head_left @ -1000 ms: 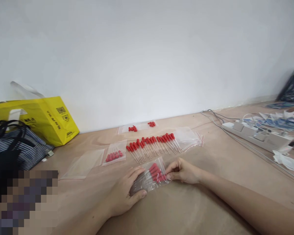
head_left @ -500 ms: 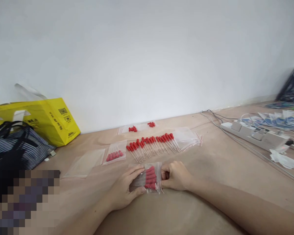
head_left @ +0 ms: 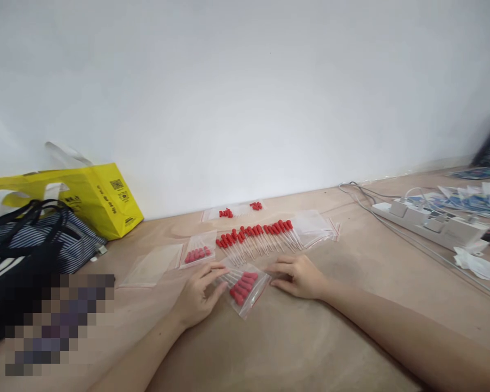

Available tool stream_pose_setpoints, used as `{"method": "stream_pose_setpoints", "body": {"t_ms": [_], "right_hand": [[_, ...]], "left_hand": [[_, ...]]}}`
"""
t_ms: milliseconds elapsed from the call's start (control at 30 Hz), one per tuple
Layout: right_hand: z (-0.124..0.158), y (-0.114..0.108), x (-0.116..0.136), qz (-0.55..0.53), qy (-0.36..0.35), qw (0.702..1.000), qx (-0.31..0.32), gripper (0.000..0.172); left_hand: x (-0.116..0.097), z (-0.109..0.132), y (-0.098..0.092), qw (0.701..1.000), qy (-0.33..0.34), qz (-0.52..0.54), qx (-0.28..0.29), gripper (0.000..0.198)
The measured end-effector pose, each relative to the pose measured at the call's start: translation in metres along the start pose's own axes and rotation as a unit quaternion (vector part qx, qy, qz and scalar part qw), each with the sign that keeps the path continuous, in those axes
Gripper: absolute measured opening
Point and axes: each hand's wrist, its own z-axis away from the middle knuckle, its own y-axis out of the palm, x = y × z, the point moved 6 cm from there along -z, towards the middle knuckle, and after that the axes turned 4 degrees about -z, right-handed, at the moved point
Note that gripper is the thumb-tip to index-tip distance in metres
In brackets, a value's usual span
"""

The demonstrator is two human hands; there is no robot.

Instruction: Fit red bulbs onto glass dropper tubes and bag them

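A clear zip bag (head_left: 245, 287) with several red-bulbed droppers inside lies tilted on the table between my hands. My left hand (head_left: 199, 294) has its thumb and fingers on the bag's left end, gripping it. Beside the bag's right corner, my right hand (head_left: 298, 276) rests with fingers apart and nothing held. Just behind is a row of loose red-bulbed droppers (head_left: 255, 237). Another filled bag (head_left: 198, 253) lies to the left of that row, and a flat clear bag (head_left: 153, 267) is farther left. More clear bags (head_left: 310, 224) are stacked at the row's right end.
Two small groups of red bulbs (head_left: 226, 213) lie on clear bags near the wall. A yellow bag (head_left: 106, 201) and a striped bag (head_left: 75, 245) stand at left. At right are a power strip (head_left: 428, 223), cables, a crumpled tissue (head_left: 477, 264) and printed packets (head_left: 473, 198).
The filled bag has turned, its sealed edge now slanting toward the lower right. My right hand has let go of its edge and opened. The view has shifted slightly.
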Motion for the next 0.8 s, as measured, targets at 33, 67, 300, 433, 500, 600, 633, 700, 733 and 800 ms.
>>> {"method": "stream_pose_setpoints", "body": {"t_ms": [33, 67, 300, 433, 500, 600, 633, 700, 733, 800], "right_hand": [[-0.002, 0.002, 0.005, 0.038, -0.039, 0.999, -0.005, 0.024], [-0.005, 0.005, 0.009, 0.078, -0.078, 0.994, -0.011, 0.023], [-0.02, 0.022, 0.016, 0.222, -0.243, 0.944, -0.008, 0.025], [-0.025, 0.023, 0.009, 0.228, -0.198, 0.953, -0.016, 0.022], [-0.025, 0.024, 0.01, 0.221, -0.19, 0.956, -0.019, 0.023], [-0.023, 0.025, 0.017, 0.192, -0.215, 0.957, -0.021, 0.025], [-0.021, 0.026, 0.021, 0.182, -0.226, 0.957, -0.021, 0.026], [-0.019, 0.027, 0.027, 0.167, -0.244, 0.955, -0.017, 0.029], [-0.018, 0.028, 0.03, 0.162, -0.25, 0.955, -0.014, 0.03], [-0.016, 0.029, 0.034, 0.15, -0.257, 0.955, -0.01, 0.032]], "left_hand": [[-0.006, 0.001, 0.002, 1.0, 0.006, 0.02, 0.015, 0.025], [-0.012, 0.001, 0.005, 0.999, 0.012, 0.034, 0.035, 0.027], [-0.008, 0.0, 0.003, 0.999, -0.015, 0.02, 0.04, 0.026], [-0.014, 0.005, 0.002, 0.999, 0.02, 0.036, 0.027, 0.02], [-0.027, 0.007, 0.003, 0.995, 0.072, 0.053, 0.04, 0.021], [-0.043, 0.009, 0.002, 0.989, 0.136, 0.054, 0.028, 0.021], [-0.047, 0.009, 0.0, 0.987, 0.149, 0.048, 0.016, 0.018], [-0.051, 0.008, -0.003, 0.986, 0.165, 0.035, -0.004, 0.007], [-0.053, 0.008, -0.004, 0.985, 0.169, 0.03, -0.01, 0.003], [-0.054, 0.007, -0.004, 0.985, 0.168, 0.027, -0.014, 0.012]]}}
